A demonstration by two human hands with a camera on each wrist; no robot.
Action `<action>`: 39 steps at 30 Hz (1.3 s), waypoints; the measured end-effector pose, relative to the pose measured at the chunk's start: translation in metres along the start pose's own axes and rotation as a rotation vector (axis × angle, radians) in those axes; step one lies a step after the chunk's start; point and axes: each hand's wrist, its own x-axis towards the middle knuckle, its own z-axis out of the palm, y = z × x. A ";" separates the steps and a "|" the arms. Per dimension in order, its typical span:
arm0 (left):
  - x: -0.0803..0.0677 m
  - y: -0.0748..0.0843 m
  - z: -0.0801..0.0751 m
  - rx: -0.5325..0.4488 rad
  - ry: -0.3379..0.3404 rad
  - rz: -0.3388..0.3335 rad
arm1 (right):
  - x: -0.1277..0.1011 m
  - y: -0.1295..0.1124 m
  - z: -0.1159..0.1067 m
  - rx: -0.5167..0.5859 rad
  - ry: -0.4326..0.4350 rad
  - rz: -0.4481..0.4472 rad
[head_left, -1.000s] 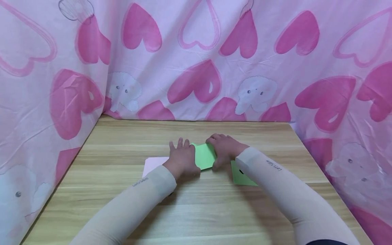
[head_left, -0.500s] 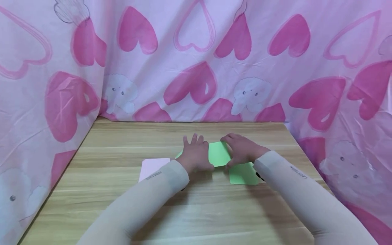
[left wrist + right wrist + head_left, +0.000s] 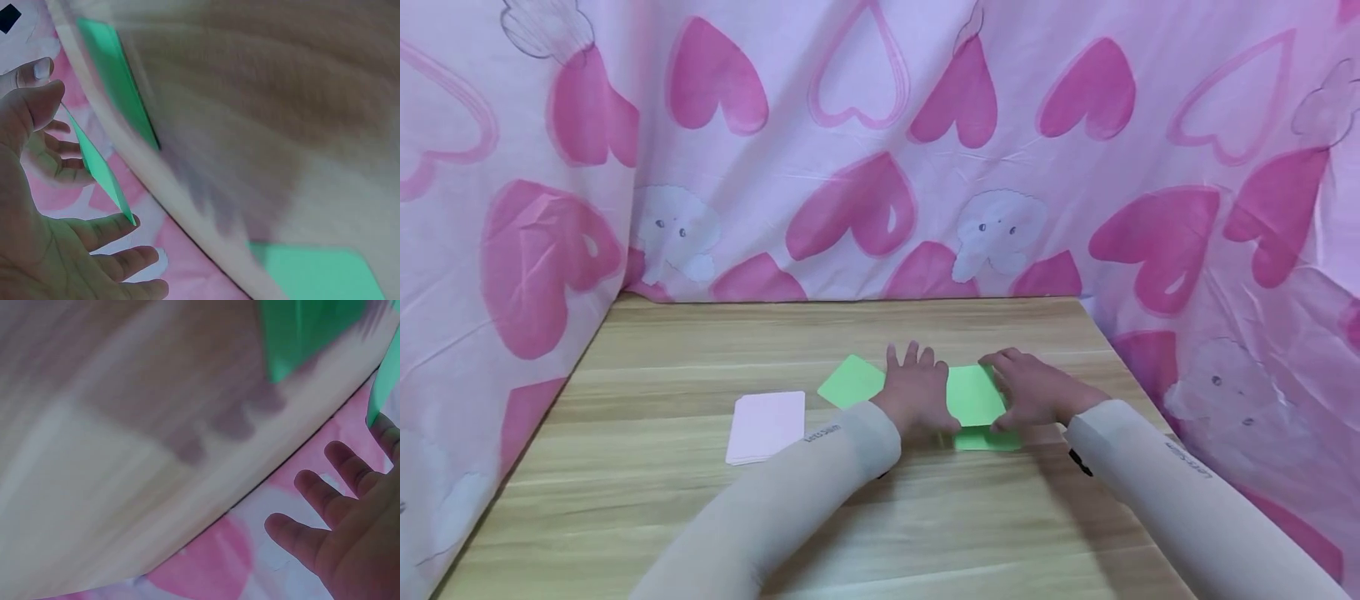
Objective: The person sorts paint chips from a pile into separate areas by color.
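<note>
In the head view a green card [image 3: 974, 395] is held between both hands, raised above the table. My left hand [image 3: 917, 393] grips its left side by thumb and index finger, the other fingers spread. My right hand [image 3: 1037, 387] holds the opposite side. Seen from the left wrist, the card [image 3: 100, 165] appears nearly edge-on, its corners at thumb and index fingertip. Under it on the table lies another green card [image 3: 987, 440], partly covered by the raised one. More green [image 3: 852, 381] lies left of my left hand, one corner pointing away from me.
A small stack of pale pink cards [image 3: 767, 425] with rounded corners lies to the left, beside my left sleeve. The wood-grain table [image 3: 820, 325] meets a pink heart-patterned curtain [image 3: 850, 208] at the back and both sides.
Both hands have carried the green card rightward, from the middle of the table to over the green card at the right. The green at the left and the pink stack have come into fuller view.
</note>
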 end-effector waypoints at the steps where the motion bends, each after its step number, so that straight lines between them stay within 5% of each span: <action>1: 0.001 0.003 0.002 0.006 0.001 0.000 | -0.002 0.003 0.002 0.001 0.000 0.004; 15: 0.010 0.025 0.029 0.042 -0.029 -0.006 | -0.015 0.020 0.020 0.006 -0.034 0.019; 27: 0.009 0.028 0.029 0.013 -0.027 -0.017 | -0.018 0.028 0.025 0.007 -0.058 0.028; 34: -0.003 -0.007 0.013 -0.089 0.009 -0.091 | -0.004 0.014 0.020 -0.015 -0.046 0.040; 39: -0.018 -0.044 0.008 -0.154 0.088 -0.250 | 0.011 0.000 0.016 0.030 -0.036 -0.003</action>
